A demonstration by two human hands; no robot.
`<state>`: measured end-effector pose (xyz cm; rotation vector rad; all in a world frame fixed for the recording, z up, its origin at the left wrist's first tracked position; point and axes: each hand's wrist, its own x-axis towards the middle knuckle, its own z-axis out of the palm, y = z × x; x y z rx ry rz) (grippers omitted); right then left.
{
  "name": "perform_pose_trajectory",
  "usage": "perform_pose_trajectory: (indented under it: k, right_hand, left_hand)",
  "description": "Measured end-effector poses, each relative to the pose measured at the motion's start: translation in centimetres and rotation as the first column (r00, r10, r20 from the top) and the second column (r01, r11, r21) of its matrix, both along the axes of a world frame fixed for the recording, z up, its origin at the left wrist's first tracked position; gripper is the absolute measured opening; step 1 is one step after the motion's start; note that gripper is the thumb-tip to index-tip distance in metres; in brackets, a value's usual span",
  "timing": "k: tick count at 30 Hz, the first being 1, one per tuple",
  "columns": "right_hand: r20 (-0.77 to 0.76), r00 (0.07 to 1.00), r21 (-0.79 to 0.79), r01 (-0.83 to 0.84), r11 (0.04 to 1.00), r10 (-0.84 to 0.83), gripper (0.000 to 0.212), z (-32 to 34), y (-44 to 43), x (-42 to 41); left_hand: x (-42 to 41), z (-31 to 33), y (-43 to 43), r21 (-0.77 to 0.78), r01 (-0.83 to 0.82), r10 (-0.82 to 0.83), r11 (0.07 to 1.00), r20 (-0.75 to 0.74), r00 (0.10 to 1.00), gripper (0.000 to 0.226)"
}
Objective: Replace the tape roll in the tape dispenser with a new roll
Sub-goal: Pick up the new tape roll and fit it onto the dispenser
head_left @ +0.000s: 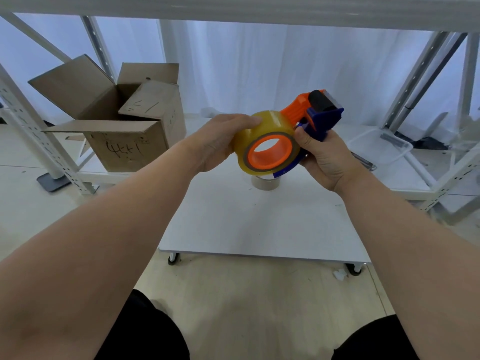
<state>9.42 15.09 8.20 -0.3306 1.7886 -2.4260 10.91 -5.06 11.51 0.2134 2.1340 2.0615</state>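
Observation:
I hold an orange and blue tape dispenser (315, 114) in the air above a low white table (259, 224). A full yellowish clear tape roll (262, 131) sits around the dispenser's orange hub (270, 153). My left hand (220, 141) grips the roll's outer face from the left. My right hand (324, 157) is closed on the dispenser's blue handle from the right. A black roller (320, 101) sits at the dispenser's far end. Below the dispenser, a thin, nearly bare tape core (265, 183) stands on the table, partly hidden.
An open cardboard box (124, 141) with handwriting stands on the floor at the left. White metal shelf racks (426, 81) frame both sides. A clear plastic tray (381, 148) lies at the right on a low shelf. My dark-clothed knees are at the bottom.

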Motion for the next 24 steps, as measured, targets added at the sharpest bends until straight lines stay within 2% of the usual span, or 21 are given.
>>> perform_pose_trajectory:
  k: [2, 4, 6, 7, 9, 10, 13, 15, 17, 22, 24]
  right_hand:
    - [0.049, 0.998, 0.063, 0.034, 0.997, -0.037, 0.073, -0.2, 0.0, 0.0]
    - [0.091, 0.983, 0.299, 0.125, 0.946, -0.158, 0.046, -0.4, -0.2, 0.1]
    - [0.025, 0.968, 0.526, 0.198, 0.827, -0.248, 0.025, -0.7, -0.9, 0.2]
    - [-0.080, 0.961, 0.584, 0.262, 0.769, -0.266, 0.023, -0.6, -1.4, 0.2]
    - [-0.276, 0.934, 0.621, 0.354, 0.699, -0.228, 0.025, 0.0, -2.4, 0.2]
    - [-0.315, 0.934, 0.643, 0.340, 0.687, -0.168, 0.023, 0.5, -2.9, 0.4]
    - [-0.271, 0.963, 0.742, 0.211, 0.636, -0.004, 0.024, 1.0, -3.4, 0.9]
    - [-0.234, 0.972, 0.762, 0.177, 0.624, 0.009, 0.026, 0.8, -3.0, 0.9]
    - [-0.218, 0.976, 0.764, 0.157, 0.626, 0.022, 0.030, 0.7, -2.5, 0.7]
    - [-0.271, 0.962, 0.742, 0.194, 0.641, 0.023, 0.032, 0.8, -2.0, 0.7]
    - [-0.341, 0.940, 0.763, 0.269, 0.587, 0.012, 0.029, 0.6, -2.1, 0.6]
  left_hand:
    - [-0.1, -0.4, -0.1, -0.042, 0.025, -0.026, 0.999, -0.021, 0.999, 0.022]
    - [-0.6, -1.0, 0.2, -0.198, -0.099, 0.094, 0.975, -0.032, 0.995, 0.033]
    - [-1.0, -1.6, 0.7, -0.386, -0.270, 0.267, 0.882, -0.063, 0.962, 0.036]
    - [-1.1, -1.9, 0.8, -0.448, -0.322, 0.317, 0.834, -0.089, 0.944, 0.035]
    - [-1.1, -2.1, 0.8, -0.504, -0.333, 0.321, 0.797, -0.113, 0.940, 0.036]
    - [-1.0, -2.1, 0.9, -0.518, -0.317, 0.305, 0.795, -0.111, 0.946, 0.038]
    - [-0.6, -2.0, 1.2, -0.520, -0.223, 0.215, 0.825, -0.077, 0.974, 0.033]
    - [-0.2, -2.1, 1.1, -0.506, -0.120, 0.116, 0.854, -0.040, 0.992, 0.022]
    - [0.1, -2.1, 0.9, -0.521, -0.040, 0.041, 0.852, -0.008, 0.999, 0.024]
    - [0.4, -1.8, 0.7, -0.534, -0.043, 0.006, 0.844, -0.070, 0.998, 0.027]
    - [0.4, -1.8, 0.6, -0.531, -0.049, 0.003, 0.846, -0.087, 0.996, 0.026]
